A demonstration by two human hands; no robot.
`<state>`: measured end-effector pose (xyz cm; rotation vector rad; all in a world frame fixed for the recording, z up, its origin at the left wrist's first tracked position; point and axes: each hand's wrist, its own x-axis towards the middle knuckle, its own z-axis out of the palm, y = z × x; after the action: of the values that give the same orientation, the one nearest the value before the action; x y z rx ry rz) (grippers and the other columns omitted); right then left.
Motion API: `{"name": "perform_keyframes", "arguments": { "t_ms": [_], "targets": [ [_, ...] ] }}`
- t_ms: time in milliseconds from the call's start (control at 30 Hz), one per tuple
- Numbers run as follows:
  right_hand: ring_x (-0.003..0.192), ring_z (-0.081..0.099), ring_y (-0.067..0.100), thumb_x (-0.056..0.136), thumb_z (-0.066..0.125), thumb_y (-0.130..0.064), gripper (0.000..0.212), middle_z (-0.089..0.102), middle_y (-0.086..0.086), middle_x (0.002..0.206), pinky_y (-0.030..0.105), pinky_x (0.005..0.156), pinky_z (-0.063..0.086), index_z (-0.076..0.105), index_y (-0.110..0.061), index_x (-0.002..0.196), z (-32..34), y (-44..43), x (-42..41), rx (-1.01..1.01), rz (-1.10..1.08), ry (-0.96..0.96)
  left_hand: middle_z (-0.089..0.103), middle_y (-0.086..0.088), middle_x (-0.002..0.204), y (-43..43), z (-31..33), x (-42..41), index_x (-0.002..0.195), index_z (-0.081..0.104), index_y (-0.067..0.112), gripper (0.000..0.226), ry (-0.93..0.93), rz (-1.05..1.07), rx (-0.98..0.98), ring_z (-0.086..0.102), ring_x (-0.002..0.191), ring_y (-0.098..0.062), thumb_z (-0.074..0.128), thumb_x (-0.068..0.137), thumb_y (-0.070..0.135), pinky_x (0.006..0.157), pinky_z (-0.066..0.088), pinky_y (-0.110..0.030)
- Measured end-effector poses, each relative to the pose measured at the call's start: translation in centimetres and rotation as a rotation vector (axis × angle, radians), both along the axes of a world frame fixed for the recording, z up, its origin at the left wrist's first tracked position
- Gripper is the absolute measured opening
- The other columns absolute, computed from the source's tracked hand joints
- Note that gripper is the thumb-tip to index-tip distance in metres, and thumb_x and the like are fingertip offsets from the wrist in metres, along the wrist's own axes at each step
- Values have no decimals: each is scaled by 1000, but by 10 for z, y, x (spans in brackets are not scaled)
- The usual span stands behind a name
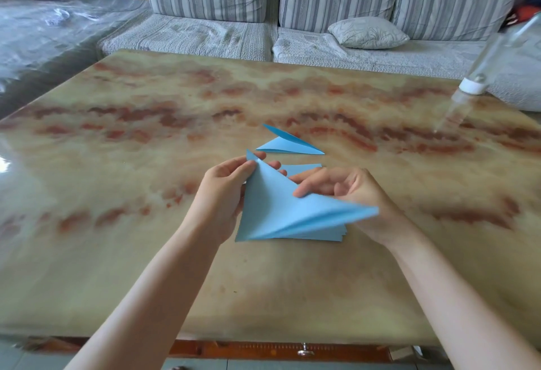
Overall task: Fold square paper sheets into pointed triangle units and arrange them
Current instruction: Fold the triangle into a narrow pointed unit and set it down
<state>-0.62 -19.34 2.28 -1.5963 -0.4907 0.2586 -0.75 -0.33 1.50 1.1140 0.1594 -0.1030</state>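
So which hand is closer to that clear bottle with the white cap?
Right. The right hand, holding the blue sheet, sits left of the bottle; the left hand, pinching the sheet's corner, is farther left.

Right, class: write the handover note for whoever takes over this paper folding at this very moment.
Hands: the left grip pinches the top corner of the blue sheet; the right grip pinches its right edge.
Things: the sheet is partly folded, held over the stack on the table.
Done: one folded triangle lies beyond the hands; a second blue piece is partly hidden.
Left: finish this fold, fold the stack, arrange the units.
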Motion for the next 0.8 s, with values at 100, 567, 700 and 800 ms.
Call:
{"name": "perform_keyframes", "arguments": {
  "t_ms": [100, 567, 700, 800],
  "targets": [
    [79, 68, 15, 67, 71, -7, 22, 76, 0, 86, 23, 75, 54, 79, -25, 78, 3, -1, -1, -4, -18, -9, 75, -8, 91, 2, 0, 1, 105, 60, 4, 20, 21, -29, -17, 73, 82, -18, 42, 100, 7, 69, 59, -26],
    [61, 70, 22, 71, 73, -17, 19, 70, 6, 65, 25, 59, 54, 71, -1, 80, 4, 2, 2, -154, -46, 56, 71, 0, 79, 0, 1, -1, 94, 70, 20, 23, -27, -70, 277, 63, 57, -11, 47, 99, 16, 56, 51, -22],
    [64, 71, 24, 79, 72, -5, 10, 71, 12, 70, 24, 60, 54, 71, 4, 82, 3, 2, 3, -193, -52, 69, 74, -7, 97, 0, 1, -2, 96, 70, 21, 23, -51, -80, 319, 66, 68, -15, 47, 99, 20, 65, 52, -27],
    [65, 71, 24, 80, 71, -3, 12, 71, 16, 72, 24, 60, 54, 69, 9, 84, 4, 2, 3, -208, -52, 88, 70, -14, 110, 0, 0, -2, 105, 69, 16, 27, -64, -88, 331, 67, 82, -23, 43, 101, 25, 80, 52, -38]
  ]
}}
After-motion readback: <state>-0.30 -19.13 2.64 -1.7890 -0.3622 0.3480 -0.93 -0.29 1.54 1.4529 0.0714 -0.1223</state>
